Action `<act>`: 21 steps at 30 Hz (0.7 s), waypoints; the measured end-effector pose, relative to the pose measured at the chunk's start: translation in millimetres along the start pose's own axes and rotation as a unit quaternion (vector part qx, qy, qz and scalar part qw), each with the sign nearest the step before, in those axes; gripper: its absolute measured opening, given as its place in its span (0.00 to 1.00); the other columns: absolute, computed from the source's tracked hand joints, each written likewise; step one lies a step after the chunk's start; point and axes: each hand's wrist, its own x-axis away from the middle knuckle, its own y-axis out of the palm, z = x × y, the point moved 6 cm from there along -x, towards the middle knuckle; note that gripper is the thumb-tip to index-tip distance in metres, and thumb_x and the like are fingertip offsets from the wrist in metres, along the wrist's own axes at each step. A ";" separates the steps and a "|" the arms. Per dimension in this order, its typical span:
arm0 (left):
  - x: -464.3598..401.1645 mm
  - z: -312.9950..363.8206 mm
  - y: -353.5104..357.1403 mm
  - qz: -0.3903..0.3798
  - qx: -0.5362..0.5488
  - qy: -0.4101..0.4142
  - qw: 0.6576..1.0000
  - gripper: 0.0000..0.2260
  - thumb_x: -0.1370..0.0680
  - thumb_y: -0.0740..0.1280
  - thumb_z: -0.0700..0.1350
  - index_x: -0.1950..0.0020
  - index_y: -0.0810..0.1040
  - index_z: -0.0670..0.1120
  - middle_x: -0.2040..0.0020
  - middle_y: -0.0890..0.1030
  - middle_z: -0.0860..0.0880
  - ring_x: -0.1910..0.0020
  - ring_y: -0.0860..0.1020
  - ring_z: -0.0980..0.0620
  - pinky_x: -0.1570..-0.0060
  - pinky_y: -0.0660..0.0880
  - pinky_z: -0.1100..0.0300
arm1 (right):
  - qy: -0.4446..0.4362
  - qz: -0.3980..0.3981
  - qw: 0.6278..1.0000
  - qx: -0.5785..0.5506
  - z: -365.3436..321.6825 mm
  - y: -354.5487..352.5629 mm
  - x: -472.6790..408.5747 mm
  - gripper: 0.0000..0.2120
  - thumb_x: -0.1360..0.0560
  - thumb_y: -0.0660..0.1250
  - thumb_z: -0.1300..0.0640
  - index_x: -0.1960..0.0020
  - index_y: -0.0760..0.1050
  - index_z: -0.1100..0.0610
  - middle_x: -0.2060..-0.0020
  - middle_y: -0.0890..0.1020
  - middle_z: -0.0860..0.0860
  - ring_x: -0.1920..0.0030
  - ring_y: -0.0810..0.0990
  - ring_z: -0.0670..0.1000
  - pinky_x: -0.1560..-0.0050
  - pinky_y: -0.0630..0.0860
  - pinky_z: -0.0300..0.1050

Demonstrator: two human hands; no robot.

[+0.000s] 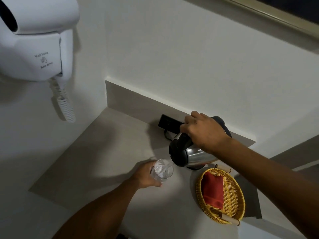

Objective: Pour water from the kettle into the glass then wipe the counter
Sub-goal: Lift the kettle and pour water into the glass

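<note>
Kettle (pixel 191 152) is tipped spout-down in my right hand (pixel 205 131), fingers wrapped fully closed round the black handle on top. Steel body, black lid end facing the glass (pixel 162 170). A thin stream runs from the spout into the glass mouth; some water already in there, level hard to read.

Glass is in my left hand (pixel 146 176), fingers curled closed round its side from the left, rim just beside the spout, nearly touching. Can't tell if its base sits on the counter (pixel 107 152) or is held slightly up.

Step in hand: the pour, so first half of the task, wipe not yet started. To do it well I'd keep the tilt shallow so the stream stays thin and lands centre of the glass, hold the glass steady and level, and ease the kettle upright before the water nears the rim (a sudden tip would likely gush past the lid).

Just right of the glass, near the kettle: a woven yellow basket (pixel 238 204) with a folded red cloth (pixel 213 191) in it, probably my wipe. Behind the kettle a black box (pixel 168 122) against the backsplash. Wall-hung hair dryer (pixel 32 38) upper left, well apart.
</note>
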 end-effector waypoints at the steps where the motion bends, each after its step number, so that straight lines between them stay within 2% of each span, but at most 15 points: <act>1: 0.4 0.2 -0.2 0.002 -0.001 0.000 1.000 0.35 0.41 0.88 0.44 0.35 0.80 0.49 0.43 0.85 0.52 0.45 0.83 0.54 0.49 0.76 0.68 | 0.001 0.001 1.000 -0.001 0.8 0.0 0.8 0.10 0.28 0.71 0.57 0.47 0.78 0.53 0.56 0.76 0.54 0.54 0.70 0.54 0.60 0.63 0.46; 5: -0.6 -1.6 0.4 0.006 -0.001 0.002 1.000 0.36 0.42 0.88 0.43 0.36 0.81 0.49 0.44 0.85 0.53 0.46 0.83 0.55 0.51 0.75 0.74 | 0.005 0.010 1.000 -0.006 2.8 0.7 1.8 0.10 0.27 0.70 0.57 0.46 0.77 0.54 0.56 0.76 0.54 0.54 0.70 0.54 0.59 0.63 0.46; 9: -1.3 -1.3 0.3 0.016 -0.004 0.012 1.000 0.35 0.42 0.88 0.44 0.37 0.82 0.48 0.44 0.86 0.52 0.46 0.84 0.54 0.46 0.79 0.64 | 0.010 0.020 0.999 -0.025 3.8 5.9 1.5 0.09 0.27 0.70 0.58 0.47 0.77 0.54 0.56 0.76 0.53 0.54 0.69 0.53 0.59 0.62 0.46; 11: -1.8 -1.6 0.6 0.018 -0.003 0.017 1.000 0.35 0.43 0.88 0.45 0.37 0.82 0.48 0.44 0.86 0.52 0.46 0.84 0.54 0.45 0.79 0.63 | 0.014 0.021 0.999 -0.046 4.8 12.8 2.0 0.09 0.28 0.70 0.57 0.48 0.77 0.53 0.56 0.76 0.53 0.54 0.69 0.53 0.58 0.63 0.46; 18: -6.0 -4.1 3.6 0.005 0.010 0.012 1.000 0.37 0.43 0.89 0.42 0.36 0.81 0.49 0.44 0.85 0.54 0.45 0.83 0.56 0.53 0.73 0.80 | 0.064 0.029 0.989 -0.129 25.8 59.4 24.7 0.08 0.29 0.70 0.58 0.52 0.76 0.51 0.59 0.72 0.49 0.56 0.69 0.51 0.62 0.62 0.44; 21: -5.1 -2.8 2.1 0.008 0.014 0.021 1.000 0.39 0.46 0.89 0.44 0.37 0.81 0.53 0.44 0.85 0.58 0.48 0.82 0.64 0.51 0.73 0.81 | 0.131 0.038 0.973 -0.185 53.7 78.1 40.9 0.08 0.32 0.70 0.60 0.55 0.75 0.52 0.58 0.73 0.50 0.54 0.71 0.53 0.64 0.70 0.48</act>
